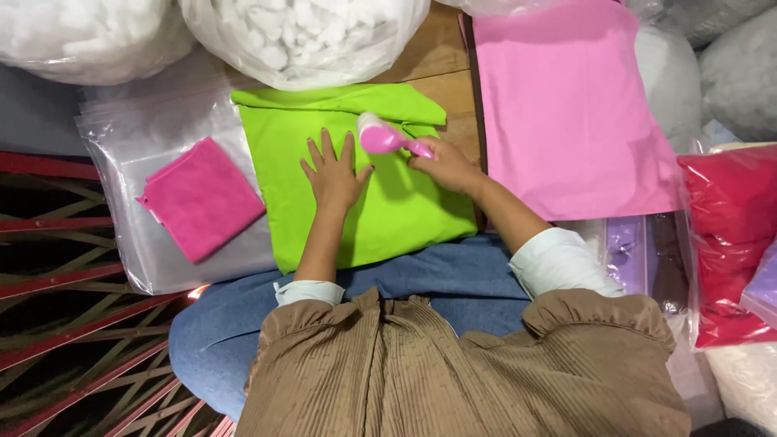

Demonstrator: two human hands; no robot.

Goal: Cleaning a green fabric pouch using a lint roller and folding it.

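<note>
A folded lime-green cloth (388,210) lies in front of me, partly on my lap. My left hand (333,171) rests flat on it with fingers spread, holding nothing. My right hand (445,164) grips the handle of a pink lint roller (382,136), whose white roller head touches the upper part of the green cloth.
A folded magenta cloth (202,198) lies on clear plastic bags (137,162) to the left. A large pink cloth (566,105) is spread at the right. Bags of white stuffing (307,36) sit at the back. Red packed items (732,235) are at the far right, a red metal grate (73,324) on the left.
</note>
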